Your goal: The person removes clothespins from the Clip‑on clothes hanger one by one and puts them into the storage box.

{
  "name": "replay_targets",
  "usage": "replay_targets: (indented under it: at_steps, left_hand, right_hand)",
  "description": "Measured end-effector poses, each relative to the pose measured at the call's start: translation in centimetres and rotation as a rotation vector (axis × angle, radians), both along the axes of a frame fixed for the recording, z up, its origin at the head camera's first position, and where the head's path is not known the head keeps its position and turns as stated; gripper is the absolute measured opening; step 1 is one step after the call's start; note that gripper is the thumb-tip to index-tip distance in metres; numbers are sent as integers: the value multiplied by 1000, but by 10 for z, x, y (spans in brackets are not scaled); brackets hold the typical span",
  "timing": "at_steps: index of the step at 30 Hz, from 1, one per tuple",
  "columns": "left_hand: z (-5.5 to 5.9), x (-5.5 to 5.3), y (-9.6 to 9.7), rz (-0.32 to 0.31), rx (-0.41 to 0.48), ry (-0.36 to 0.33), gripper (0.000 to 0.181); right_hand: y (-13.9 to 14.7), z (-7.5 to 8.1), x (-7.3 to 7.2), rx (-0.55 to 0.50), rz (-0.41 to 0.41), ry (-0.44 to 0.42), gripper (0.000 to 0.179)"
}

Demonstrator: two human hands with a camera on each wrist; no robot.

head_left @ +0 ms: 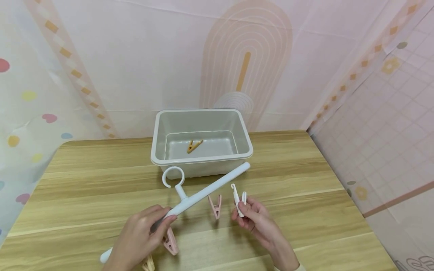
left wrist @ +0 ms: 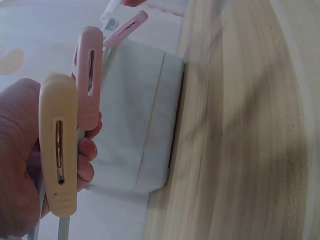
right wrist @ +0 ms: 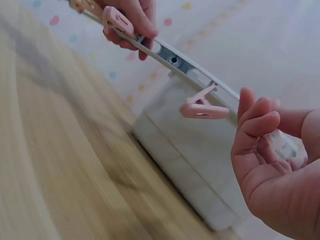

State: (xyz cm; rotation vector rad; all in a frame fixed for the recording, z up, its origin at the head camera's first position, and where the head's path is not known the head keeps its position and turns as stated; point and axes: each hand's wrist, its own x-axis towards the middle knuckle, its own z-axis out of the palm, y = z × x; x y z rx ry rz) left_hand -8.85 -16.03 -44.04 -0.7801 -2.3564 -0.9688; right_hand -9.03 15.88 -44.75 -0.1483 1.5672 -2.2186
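Pale pinkish cloth (head_left: 135,56) is covering the wall, showing a ribbed arch, strings of orange diamonds and, towards the left, coloured dots and hearts; on the right a gridded, flowered panel (head_left: 400,124) is meeting it at a corner; below, a wood-grained table (head_left: 322,210) is spreading forward, light streaks running across its boards; a grey-white bin (head_left: 249,146) is standing at the table's far side, close to the cloth, and a mustard clip (head_left: 190,148) is lying on the bin's floor; nearer, a white hanger (head_left: 210,188) is slanting up to the right above the table; the left hand (head_left: 140,233) is curling thumb and fingers round it; a yellow clip (left wrist: 69,150), a pink clip (head_left: 171,244) and another pink clip (head_left: 216,213) are hanging along its underside; well apart from the left, the right hand (head_left: 255,220) is pinching a white clip (head_left: 235,197) near the hanger's raised end
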Motion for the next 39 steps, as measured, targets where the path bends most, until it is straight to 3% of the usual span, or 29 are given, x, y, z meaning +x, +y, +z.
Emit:
replay_targets:
  at_steps: [9, 23, 29, 39]
  left_hand:
    - [-2, 1, -1, 1, -30, 0, 16]
    - [-4, 1, -1, 6, -60, -16, 16]
    - [-4, 1, -1, 10, -70, -21, 16]
    - [-3, 2, 0, 13, -77, -32, 15]
  right_hand:
    - [-2, 17, -7, 233, -152, 128, 15]
    - [-11, 31, -20, 307, -260, 210, 22]
    - [-15, 37, -26, 320, -267, 244, 28]
    - [-21, 50, -41, 359, -268, 316, 23]
